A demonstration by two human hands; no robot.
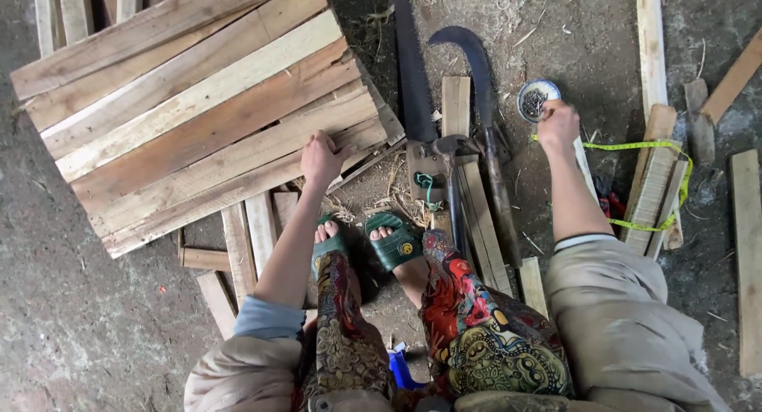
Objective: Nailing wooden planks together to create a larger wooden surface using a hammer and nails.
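Note:
A panel of nailed wooden slats (198, 110) lies tilted on the ground at the upper left. My left hand (321, 158) rests on its near right edge, fingers curled over a slat. My right hand (558, 125) reaches out to the right, its fingers at a small round blue-rimmed bowl (536, 97) holding small dark bits. I cannot see whether the fingers pinch anything. A yellow tape measure strip (647, 146) runs from beside that hand over a stack of short boards.
A hand saw (411, 71), a curved machete (482, 78) and a hammer (451, 170) lie ahead of my green sandals (394, 241). Loose boards (238, 245) lie under the panel. More planks (746, 245) sit at the right on the dirt floor.

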